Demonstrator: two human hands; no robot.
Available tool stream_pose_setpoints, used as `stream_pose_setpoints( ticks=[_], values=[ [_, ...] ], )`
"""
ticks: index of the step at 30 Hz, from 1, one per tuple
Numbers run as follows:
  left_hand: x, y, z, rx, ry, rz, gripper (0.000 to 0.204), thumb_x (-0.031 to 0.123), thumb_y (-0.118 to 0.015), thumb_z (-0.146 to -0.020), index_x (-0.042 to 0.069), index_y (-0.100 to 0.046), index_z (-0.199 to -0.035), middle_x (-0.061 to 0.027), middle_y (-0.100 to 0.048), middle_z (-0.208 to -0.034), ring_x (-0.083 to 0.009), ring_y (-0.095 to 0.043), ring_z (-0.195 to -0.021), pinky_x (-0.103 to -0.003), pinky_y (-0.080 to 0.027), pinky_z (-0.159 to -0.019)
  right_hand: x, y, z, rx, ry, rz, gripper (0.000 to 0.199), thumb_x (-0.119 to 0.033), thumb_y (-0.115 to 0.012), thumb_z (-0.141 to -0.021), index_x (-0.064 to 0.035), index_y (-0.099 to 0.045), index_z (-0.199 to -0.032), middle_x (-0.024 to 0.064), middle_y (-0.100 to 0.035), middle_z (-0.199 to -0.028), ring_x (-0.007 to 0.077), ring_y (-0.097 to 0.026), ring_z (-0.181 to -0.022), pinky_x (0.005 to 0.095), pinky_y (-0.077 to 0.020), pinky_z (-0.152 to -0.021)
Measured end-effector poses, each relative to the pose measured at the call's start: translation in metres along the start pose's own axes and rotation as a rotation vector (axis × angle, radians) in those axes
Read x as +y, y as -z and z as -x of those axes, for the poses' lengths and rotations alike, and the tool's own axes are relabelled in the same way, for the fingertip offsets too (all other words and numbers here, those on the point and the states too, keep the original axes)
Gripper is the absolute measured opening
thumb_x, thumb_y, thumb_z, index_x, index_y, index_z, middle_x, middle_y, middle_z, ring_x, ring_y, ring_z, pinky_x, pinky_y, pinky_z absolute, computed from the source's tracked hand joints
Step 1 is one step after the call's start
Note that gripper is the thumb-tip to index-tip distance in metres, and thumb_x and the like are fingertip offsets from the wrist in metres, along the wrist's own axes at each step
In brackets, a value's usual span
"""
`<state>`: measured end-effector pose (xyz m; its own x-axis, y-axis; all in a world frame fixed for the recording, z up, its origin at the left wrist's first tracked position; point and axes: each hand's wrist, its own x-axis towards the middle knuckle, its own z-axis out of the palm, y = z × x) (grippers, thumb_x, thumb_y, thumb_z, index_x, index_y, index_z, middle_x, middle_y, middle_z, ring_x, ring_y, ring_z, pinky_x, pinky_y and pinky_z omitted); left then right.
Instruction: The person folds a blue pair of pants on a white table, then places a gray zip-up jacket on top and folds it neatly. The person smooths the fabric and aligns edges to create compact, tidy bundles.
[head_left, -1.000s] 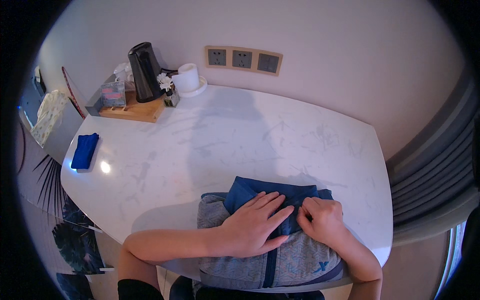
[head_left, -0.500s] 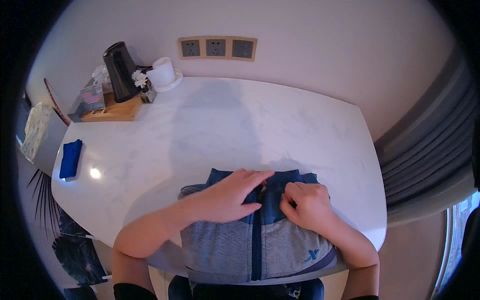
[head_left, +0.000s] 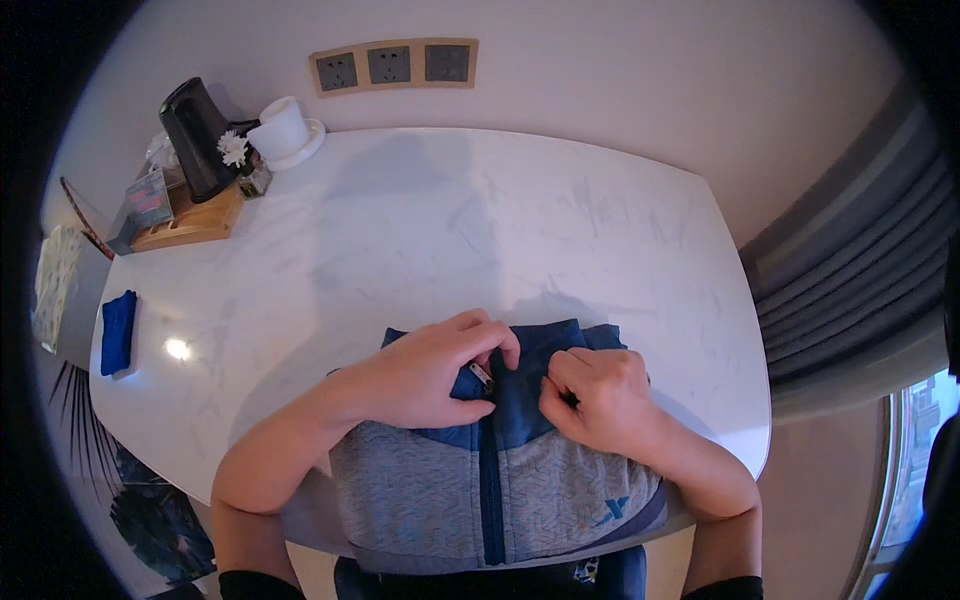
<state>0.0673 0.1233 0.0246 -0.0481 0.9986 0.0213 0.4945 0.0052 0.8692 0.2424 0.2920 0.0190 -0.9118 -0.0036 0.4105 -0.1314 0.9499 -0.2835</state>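
Observation:
A folded zip-up jacket (head_left: 410,490), grey below and dark blue at the top, lies at the table's near edge. Its dark zip runs down the middle, with a small metal zip pull (head_left: 481,374) near the top. My left hand (head_left: 425,375) rests over the blue part, thumb and bent forefinger apart on either side of the pull. On the right of the zip, my right hand (head_left: 600,395) is closed with curled fingers against the blue fabric, seemingly gripping it; its fingertips are mostly hidden.
On the white table (head_left: 400,240) a small folded blue cloth (head_left: 118,332) lies far left. A wooden tray (head_left: 190,225) at the back left bears a black kettle (head_left: 200,140); beside it stand a flower vase (head_left: 253,178) and a white cup (head_left: 283,125). A grey curtain (head_left: 860,290) hangs at right.
The view has shifted, so the table's things sit further left. My left forefinger, stretched out before, is now bent, and the zip pull shows more plainly. My right hand stays closed at the fabric.

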Motion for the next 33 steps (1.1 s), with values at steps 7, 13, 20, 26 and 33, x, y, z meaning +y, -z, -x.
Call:
stream_pose_setpoints(
  ticks=[7, 13, 20, 26, 33],
  values=[
    [-0.001, 0.007, -0.001, -0.083, -0.017, -0.077, 0.059, 0.010, -0.075, -0.076, 0.006, -0.054, -0.131, -0.0110, -0.058, -0.108, -0.0208, -0.062, -0.093, -0.033, -0.052, -0.084, 0.001, -0.003, 0.000, 0.017, 0.012, -0.027, 0.016, -0.012, -0.067, -0.076, -0.0062, -0.054, -0.069, 0.0079, -0.053, -0.060, 0.0274, -0.058, -0.051, 0.0374, -0.0475, -0.047],
    [0.027, 0.007, 0.006, -0.090, 0.024, -0.237, 0.068, 0.020, -0.080, -0.071, 0.006, -0.051, -0.131, -0.0115, -0.059, -0.101, -0.0238, -0.061, -0.091, -0.035, -0.051, -0.083, 0.001, -0.002, 0.000, 0.004, 0.005, -0.040, 0.016, -0.013, -0.066, -0.077, -0.0058, -0.054, -0.069, 0.0081, -0.054, -0.061, 0.0278, -0.059, -0.053, 0.0378, -0.0477, -0.048],
    [0.058, 0.014, 0.016, 0.001, 0.062, -0.128, 0.066, 0.009, -0.078, -0.071, 0.005, -0.050, -0.130, -0.0080, -0.059, -0.094, -0.0190, -0.060, -0.088, -0.032, -0.050, -0.083, 0.001, 0.001, -0.001, 0.001, -0.002, -0.079, 0.018, -0.015, -0.066, -0.079, -0.0055, -0.054, -0.070, 0.0094, -0.056, -0.063, 0.0291, -0.060, -0.054, 0.0390, -0.0482, -0.049],
    [0.061, 0.010, 0.023, 0.143, -0.045, 0.122, 0.063, -0.006, -0.072, -0.074, 0.003, -0.052, -0.133, -0.0084, -0.063, -0.097, -0.0165, -0.064, -0.091, -0.029, -0.050, -0.088, 0.000, 0.003, -0.001, -0.007, -0.013, -0.080, 0.019, -0.016, -0.066, -0.080, -0.0054, -0.054, -0.070, 0.0098, -0.055, -0.062, 0.0300, -0.059, -0.054, 0.0396, -0.0481, -0.049],
    [0.047, 0.014, 0.020, 0.102, -0.003, 0.155, 0.046, -0.005, -0.072, -0.076, 0.003, -0.063, -0.120, -0.0081, -0.067, -0.099, -0.0157, -0.065, -0.093, -0.030, -0.053, -0.088, 0.000, 0.004, -0.002, -0.046, -0.026, -0.071, 0.019, -0.016, -0.065, -0.080, -0.0055, -0.053, -0.069, 0.0095, -0.055, -0.063, 0.0294, -0.059, -0.055, 0.0398, -0.0482, -0.050]
  ],
)
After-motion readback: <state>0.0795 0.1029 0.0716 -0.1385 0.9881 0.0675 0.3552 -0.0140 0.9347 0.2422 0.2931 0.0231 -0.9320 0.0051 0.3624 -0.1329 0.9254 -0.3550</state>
